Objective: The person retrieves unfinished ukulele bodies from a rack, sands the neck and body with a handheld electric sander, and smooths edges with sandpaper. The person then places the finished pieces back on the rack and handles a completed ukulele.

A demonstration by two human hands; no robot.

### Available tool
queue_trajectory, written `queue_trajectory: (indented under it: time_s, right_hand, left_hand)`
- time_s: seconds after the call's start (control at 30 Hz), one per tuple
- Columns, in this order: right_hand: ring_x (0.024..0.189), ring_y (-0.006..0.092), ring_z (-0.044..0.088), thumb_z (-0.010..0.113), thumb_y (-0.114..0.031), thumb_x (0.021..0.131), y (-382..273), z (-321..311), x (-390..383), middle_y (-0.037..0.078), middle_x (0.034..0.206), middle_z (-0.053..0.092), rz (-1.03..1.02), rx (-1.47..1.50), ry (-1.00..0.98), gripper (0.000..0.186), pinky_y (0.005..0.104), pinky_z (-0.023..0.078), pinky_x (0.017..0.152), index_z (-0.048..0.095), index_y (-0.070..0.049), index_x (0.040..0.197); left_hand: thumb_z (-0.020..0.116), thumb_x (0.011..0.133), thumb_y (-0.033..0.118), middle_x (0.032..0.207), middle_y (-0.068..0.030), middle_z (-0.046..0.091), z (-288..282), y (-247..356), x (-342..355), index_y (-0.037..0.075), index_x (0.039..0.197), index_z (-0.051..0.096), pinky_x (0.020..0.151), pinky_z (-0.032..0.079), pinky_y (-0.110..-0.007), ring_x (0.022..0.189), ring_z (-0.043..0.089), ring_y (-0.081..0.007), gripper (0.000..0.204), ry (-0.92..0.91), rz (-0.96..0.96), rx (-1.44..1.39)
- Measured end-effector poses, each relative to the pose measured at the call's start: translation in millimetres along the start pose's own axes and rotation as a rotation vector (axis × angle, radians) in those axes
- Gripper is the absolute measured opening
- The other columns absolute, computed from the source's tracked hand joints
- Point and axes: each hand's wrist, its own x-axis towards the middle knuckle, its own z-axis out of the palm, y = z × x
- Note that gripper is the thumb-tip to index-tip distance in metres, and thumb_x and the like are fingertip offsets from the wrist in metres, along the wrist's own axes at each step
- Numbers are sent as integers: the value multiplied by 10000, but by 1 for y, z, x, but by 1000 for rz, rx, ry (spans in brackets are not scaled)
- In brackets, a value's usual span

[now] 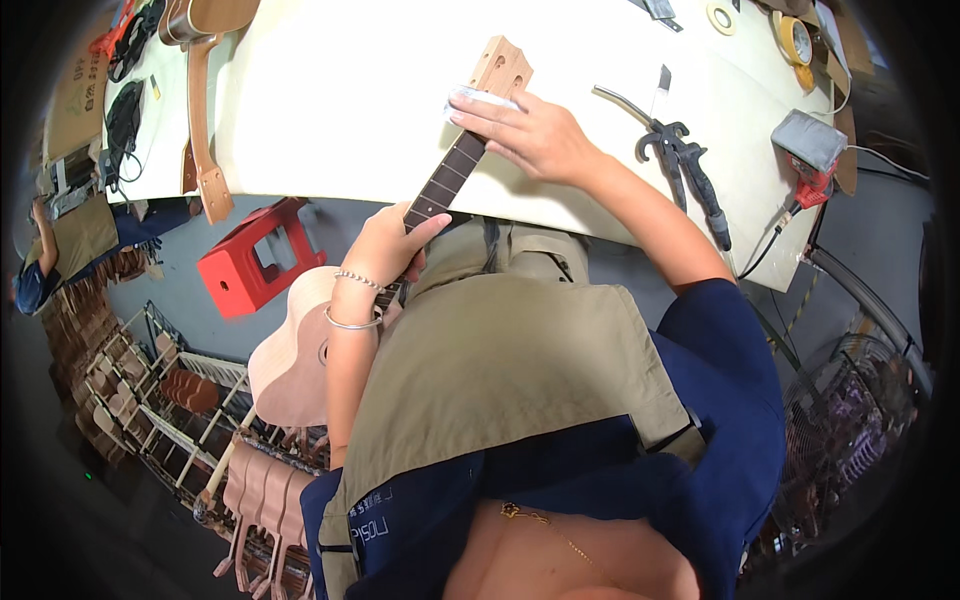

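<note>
While the left hand (385,245) wraps the neck of the small unfinished guitar (300,345) partway up, fingers curled shut around it and thumb laid over the dark fretboard (447,180), the pale rounded body hangs off the table edge beside the apron (500,370). Judging from this, the rubbing would go best with that grip kept firm so the neck cannot twist, and with strokes run along the length of the wood rather than across it. Further up, the right hand (535,135) lies flat with fingers pressed together on a folded white cloth (480,100), pinning it against the neck just below the bare, blocky headstock (503,66); light, even pressure looks wiser than digging in near the frets. Bare wood here seems matte and smooth, the fretboard darker with thin metal lines. Beyond, on the cream table (350,90), lie a black air tool (685,165), a grey sanding block (808,138), tape rolls (797,42), and another guitar (200,90). A red stool (255,265) stands below.
</note>
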Motion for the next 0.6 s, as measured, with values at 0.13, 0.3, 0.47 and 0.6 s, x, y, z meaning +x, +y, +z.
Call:
queue_trajectory:
  time_s: [0.13, 0.3, 0.47, 0.6]
  right_hand:
    - [642, 164, 484, 612, -145, 742, 25, 14, 4, -107, 1242, 524, 131, 63, 133, 496, 217, 472, 539, 521, -240, 1221]
    - [728, 180, 568, 571, -115, 737, 11, 8, -3, -79, 1238, 534, -49, -101, 63, 496, 256, 493, 588, 530, -225, 1219]
    - [771, 168, 574, 479, -250, 851, 31, 19, -2, -65, 1327, 446, 242, 15, 15, 427, 253, 492, 662, 474, -253, 1278]
    - [772, 170, 567, 501, -371, 832, 25, 21, -2, -79, 1352, 413, 141, -20, 22, 487, 241, 486, 648, 440, -275, 1305]
  left_hand:
    - [603, 843, 307, 521, -31, 492, 0, 8, -1, -15, 825, 541, 396, 386, -261, 396, 470, -117, 328, -6, -15, 7]
    - [602, 844, 312, 530, -28, 489, -4, 2, 2, -10, 803, 532, 392, 381, -256, 414, 463, -111, 332, -53, -26, -45]
    - [602, 844, 304, 527, -19, 478, -9, -2, 4, 4, 779, 529, 388, 386, -248, 421, 464, -106, 315, -84, -31, -138]
    - [601, 845, 307, 525, -31, 485, -16, -8, 12, 22, 736, 508, 376, 388, -253, 420, 477, -112, 319, -131, -50, -210]
